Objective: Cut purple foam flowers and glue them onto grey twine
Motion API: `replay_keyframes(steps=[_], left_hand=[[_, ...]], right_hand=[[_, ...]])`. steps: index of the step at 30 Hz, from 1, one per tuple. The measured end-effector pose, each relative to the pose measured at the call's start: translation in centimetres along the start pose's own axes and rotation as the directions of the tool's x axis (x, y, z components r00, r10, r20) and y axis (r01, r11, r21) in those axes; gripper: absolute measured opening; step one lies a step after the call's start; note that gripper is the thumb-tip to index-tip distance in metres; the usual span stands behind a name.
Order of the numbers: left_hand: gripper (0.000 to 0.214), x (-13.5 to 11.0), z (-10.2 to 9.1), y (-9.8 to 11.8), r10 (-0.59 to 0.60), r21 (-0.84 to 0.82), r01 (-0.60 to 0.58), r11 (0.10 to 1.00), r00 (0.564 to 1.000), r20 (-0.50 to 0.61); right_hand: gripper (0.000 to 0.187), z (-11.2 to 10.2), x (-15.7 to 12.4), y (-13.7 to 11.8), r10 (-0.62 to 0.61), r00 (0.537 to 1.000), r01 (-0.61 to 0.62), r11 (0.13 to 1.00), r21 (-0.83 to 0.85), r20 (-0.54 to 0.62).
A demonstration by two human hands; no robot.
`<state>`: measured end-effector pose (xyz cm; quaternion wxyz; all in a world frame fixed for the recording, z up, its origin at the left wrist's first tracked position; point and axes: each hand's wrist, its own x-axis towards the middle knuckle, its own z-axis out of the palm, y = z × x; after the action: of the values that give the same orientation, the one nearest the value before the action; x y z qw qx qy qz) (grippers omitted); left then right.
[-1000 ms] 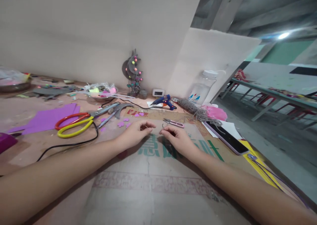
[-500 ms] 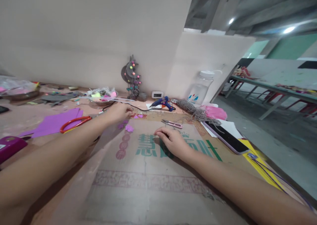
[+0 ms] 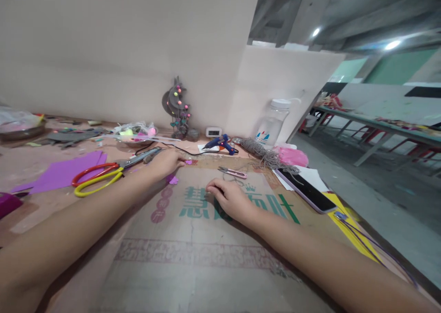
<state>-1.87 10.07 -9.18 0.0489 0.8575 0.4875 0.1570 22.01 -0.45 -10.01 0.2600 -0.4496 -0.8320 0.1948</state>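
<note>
Left hand (image 3: 167, 162) lies beside a purple foam flower (image 3: 173, 180); right hand (image 3: 230, 199) rests on printed cardboard (image 3: 193, 258).

Beside your left hand (image 3: 165, 162), note purple cutouts (image 3: 173, 180) and scissors (image 3: 98, 180) with red and yellow handles. Under your right hand (image 3: 229, 200), brown cardboard (image 3: 206, 253) bears green and red print. Beyond it: pink snips (image 3: 234, 172), blue glue gun (image 3: 220, 143).

Scissors (image 3: 99, 180) left of the left hand (image 3: 167, 161), right hand (image 3: 230, 198) on the cardboard sheet (image 3: 193, 258), snips (image 3: 232, 171) just beyond it, phone (image 3: 305, 190) at the sheet's right edge, glue gun (image 3: 220, 144) and bottle (image 3: 272, 122) farther back.
</note>
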Motion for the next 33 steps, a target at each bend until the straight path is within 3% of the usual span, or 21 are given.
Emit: replay_keyframes(steps=[9, 13, 17, 22, 26, 29, 33], left_hand=[[0.015, 0.2, 0.3, -0.2, -0.086, -0.068, 0.084, 0.994, 0.996, -0.032], [0.016, -0.4, -0.3, 1.2, -0.138, -0.142, 0.129, 0.981, 0.989, -0.055], [0.014, -2.8, -0.4, 4.3, -0.031, -0.348, -0.015, 0.938, 0.991, -0.126], [0.014, -5.9, 0.7, 6.5, 0.131, -0.312, -0.191, 0.931, 0.970, -0.204], [0.016, -6.4, 1.5, 6.7, 0.179, -0.298, -0.213, 0.931, 0.974, -0.138], [0.017, -5.9, 1.7, 6.6, 0.245, -0.244, -0.265, 0.933, 0.963, -0.109], [0.024, -4.9, 0.4, 5.2, 0.208, -0.300, -0.218, 0.929, 0.976, -0.066]], right_hand=[[0.019, 0.1, -0.1, -0.2, -0.008, 1.000, 0.008, 1.000, -0.012, 0.020], [0.017, 0.0, -0.2, 0.0, 0.004, 1.000, -0.004, 1.000, 0.023, -0.008], [0.023, -0.3, -0.1, -0.1, 0.012, 0.999, -0.009, 0.998, 0.068, -0.035], [0.027, -0.5, 0.0, -0.1, 0.005, 0.992, 0.016, 0.987, 0.161, -0.127], [0.019, -0.1, 0.2, 0.0, 0.077, 0.991, -0.053, 0.975, 0.214, -0.108], [0.014, 0.2, 0.3, 0.3, 0.086, 0.990, -0.068, 0.985, 0.158, -0.111], [0.013, -0.7, 0.6, 1.2, 0.047, 0.987, -0.040, 0.998, 0.046, -0.156]])
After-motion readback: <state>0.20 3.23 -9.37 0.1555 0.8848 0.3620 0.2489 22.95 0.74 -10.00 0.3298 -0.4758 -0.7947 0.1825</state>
